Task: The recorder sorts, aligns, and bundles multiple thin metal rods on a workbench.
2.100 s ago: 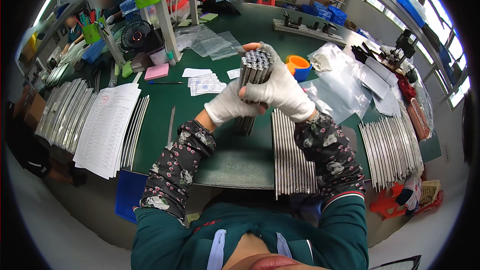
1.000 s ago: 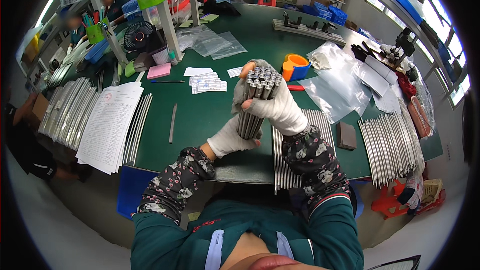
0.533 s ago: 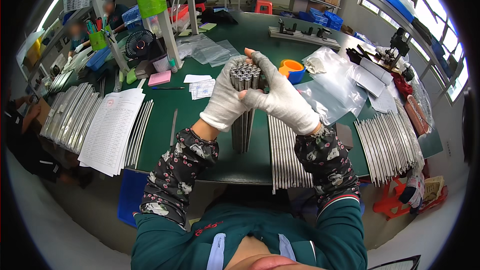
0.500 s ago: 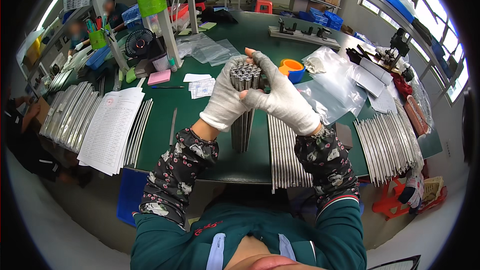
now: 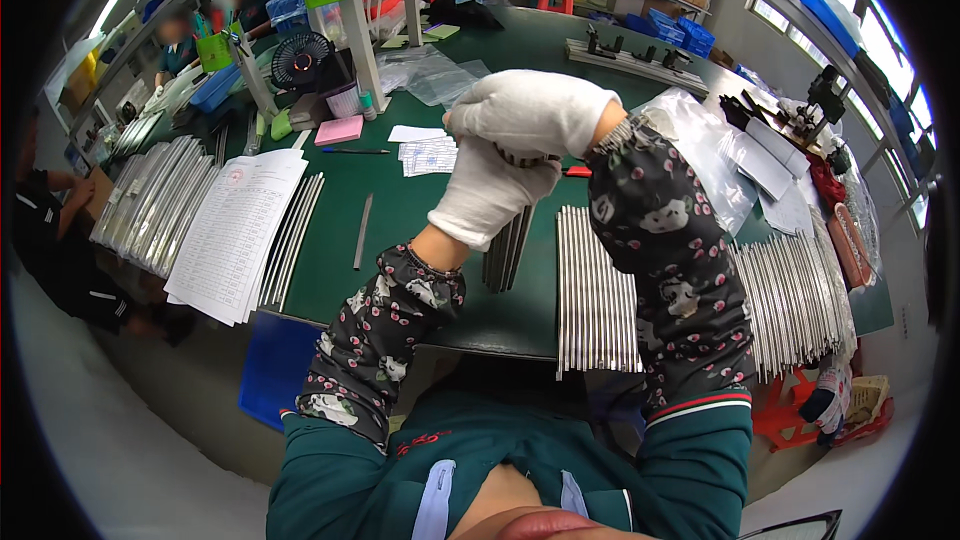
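Observation:
A bundle of slim metal rods (image 5: 508,248) stands roughly upright on the green table, leaning slightly. My left hand (image 5: 487,192), in a white fingerless-tip glove, is wrapped around its upper part. Across the top lies my right hand (image 5: 535,112), gloved alike, palm down with its fingers curled over the far left side. Most of the rod ends are hidden under it; only a thin strip of them shows between the two gloves. Right of the bundle, a flat row of metal rods (image 5: 597,290) lies side by side, partly covered by my right sleeve.
More rods (image 5: 790,305) lie at the right. Wrapped rods (image 5: 155,205) and a printed sheet (image 5: 238,230) are at the left. One thin metal strip (image 5: 363,232), paper slips (image 5: 428,155) and a small fan (image 5: 300,60) lie beyond. Clear plastic bags (image 5: 690,155) sit behind my right arm.
My right hand has moved from the bundle's right side up over its top, covering the rod ends. My left hand stays around the rods. The view has shifted a little.

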